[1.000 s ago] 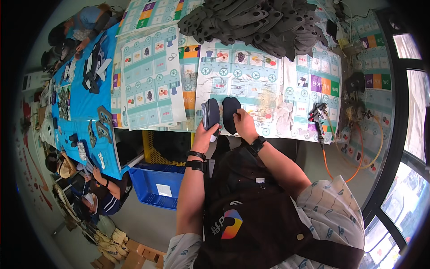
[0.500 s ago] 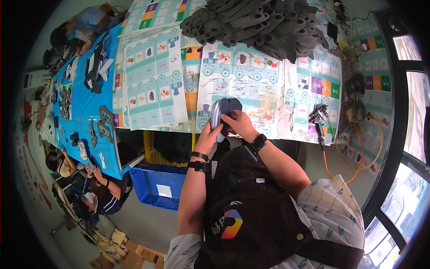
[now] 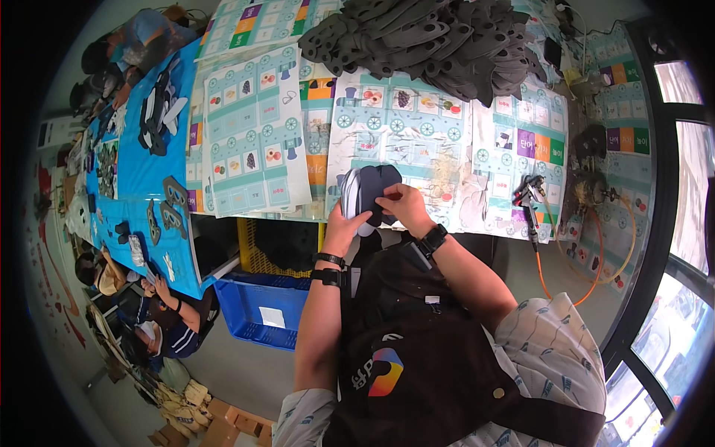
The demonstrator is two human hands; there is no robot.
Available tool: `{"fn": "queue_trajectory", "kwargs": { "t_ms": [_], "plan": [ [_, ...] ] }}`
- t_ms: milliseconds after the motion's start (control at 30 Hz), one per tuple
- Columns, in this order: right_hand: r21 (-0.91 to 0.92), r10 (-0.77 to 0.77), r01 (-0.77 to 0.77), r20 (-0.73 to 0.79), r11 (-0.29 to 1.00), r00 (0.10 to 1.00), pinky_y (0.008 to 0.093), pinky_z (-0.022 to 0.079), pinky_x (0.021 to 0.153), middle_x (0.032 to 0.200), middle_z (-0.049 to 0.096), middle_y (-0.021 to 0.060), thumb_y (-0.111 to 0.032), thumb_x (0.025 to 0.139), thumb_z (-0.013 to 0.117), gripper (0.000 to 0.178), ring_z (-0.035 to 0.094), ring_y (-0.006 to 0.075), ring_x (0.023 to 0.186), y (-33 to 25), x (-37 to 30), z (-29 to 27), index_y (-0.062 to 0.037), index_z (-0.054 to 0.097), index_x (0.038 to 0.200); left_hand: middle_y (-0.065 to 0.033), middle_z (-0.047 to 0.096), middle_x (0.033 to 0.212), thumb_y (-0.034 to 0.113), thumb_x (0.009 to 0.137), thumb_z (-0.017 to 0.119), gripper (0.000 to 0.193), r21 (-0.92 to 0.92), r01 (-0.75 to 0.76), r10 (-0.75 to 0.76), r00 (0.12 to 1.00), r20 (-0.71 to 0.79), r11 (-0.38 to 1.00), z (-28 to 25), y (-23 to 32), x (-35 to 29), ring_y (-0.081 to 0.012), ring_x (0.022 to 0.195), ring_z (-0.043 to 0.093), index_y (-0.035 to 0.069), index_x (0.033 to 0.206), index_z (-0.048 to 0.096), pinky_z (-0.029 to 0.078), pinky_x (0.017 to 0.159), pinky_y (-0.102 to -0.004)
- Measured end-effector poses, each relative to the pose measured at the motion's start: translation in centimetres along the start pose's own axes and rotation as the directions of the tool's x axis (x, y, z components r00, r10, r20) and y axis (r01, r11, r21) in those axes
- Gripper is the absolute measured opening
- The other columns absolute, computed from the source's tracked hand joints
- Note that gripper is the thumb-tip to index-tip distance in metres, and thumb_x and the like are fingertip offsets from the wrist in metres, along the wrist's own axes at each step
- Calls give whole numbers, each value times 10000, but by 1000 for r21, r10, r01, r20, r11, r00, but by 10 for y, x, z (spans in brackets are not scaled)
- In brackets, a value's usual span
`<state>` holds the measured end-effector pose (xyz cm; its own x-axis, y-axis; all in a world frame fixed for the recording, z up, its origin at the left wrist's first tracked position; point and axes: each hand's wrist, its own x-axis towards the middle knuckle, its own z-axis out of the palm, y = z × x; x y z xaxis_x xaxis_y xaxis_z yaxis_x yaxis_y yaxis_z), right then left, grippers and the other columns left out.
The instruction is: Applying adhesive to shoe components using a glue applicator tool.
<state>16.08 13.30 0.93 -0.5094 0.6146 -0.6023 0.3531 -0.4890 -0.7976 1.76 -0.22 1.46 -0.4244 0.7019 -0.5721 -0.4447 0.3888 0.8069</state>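
My left hand (image 3: 343,228) is closed around the lower left edge of a bundle of flat, round-ended pieces, with its thumb lying across the front. Pale striped edges (image 3: 348,195) show on the bundle's left side. Dark navy pieces (image 3: 370,192) face me on its right, too small to tell their kind. My right hand (image 3: 410,210) pinches the right edge of the dark pieces between thumb and fingers. Both hands are over the front edge of the worktable (image 3: 439,160), which is covered with printed sheets.
A big heap of dark grey flat pieces (image 3: 424,45) lies at the table's back. On the right rests an air tool (image 3: 530,205) with an orange hose. Below left stand a blue crate (image 3: 257,328) and a yellow crate (image 3: 261,257). Co-workers sit around a blue table (image 3: 149,179).
The dark pieces now sit flatter and more spread toward me, and more of the pale edges shows. My right fingers have shifted slightly right and now pinch the dark edge.
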Motion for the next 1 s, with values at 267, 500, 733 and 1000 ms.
{"fn": "queue_trajectory", "kwargs": {
  "t_ms": [267, 500, 733, 1000],
  "plan": [
    [63, 119, -123, 63, 990, 991, 258, 627, 650, 886, 704, 90, -113, 931, 811, 224, 722, 137, 735, 4, 8, -19, 57, 685, 1005, -56, 695, 1233, 31, 928, 765, 501, -157, 90, -75, 992, 99, 983, -2, 0, 0, -149, 1087, 670, 5, 1393, 579, 538, 958, -312],
    [158, 76, -85, 67, 984, 995, 278, 633, 652, 875, 670, 65, -86, 980, 747, 160, 711, 136, 730, 17, 15, -30, 37, 647, 1000, -61, 679, 1288, 13, 937, 744, 520, -245, 114, -110, 993, 31, 963, -17, -14, 3, -167, 1138, 664, 22, 1425, 565, 525, 998, -333],
    [-265, 32, -29, 8, 964, 999, 334, 579, 610, 899, 701, 140, -163, 955, 775, 259, 721, 189, 732, 23, 17, -43, 52, 658, 1038, -94, 672, 1317, -1, 923, 749, 551, -307, 63, -74, 997, -22, 950, -24, -7, 6, -195, 1178, 665, -6, 1437, 551, 531, 1018, -349],
    [-291, -19, 61, 147, 955, 989, 312, 575, 591, 844, 745, 105, -330, 909, 834, 395, 748, 155, 691, -1, -4, -11, 24, 678, 995, -61, 714, 1221, 21, 928, 773, 458, -258, 58, -52, 998, 30, 964, -4, -5, 3, -165, 1095, 691, 17, 1357, 613, 539, 984, -332]
  ]
}}
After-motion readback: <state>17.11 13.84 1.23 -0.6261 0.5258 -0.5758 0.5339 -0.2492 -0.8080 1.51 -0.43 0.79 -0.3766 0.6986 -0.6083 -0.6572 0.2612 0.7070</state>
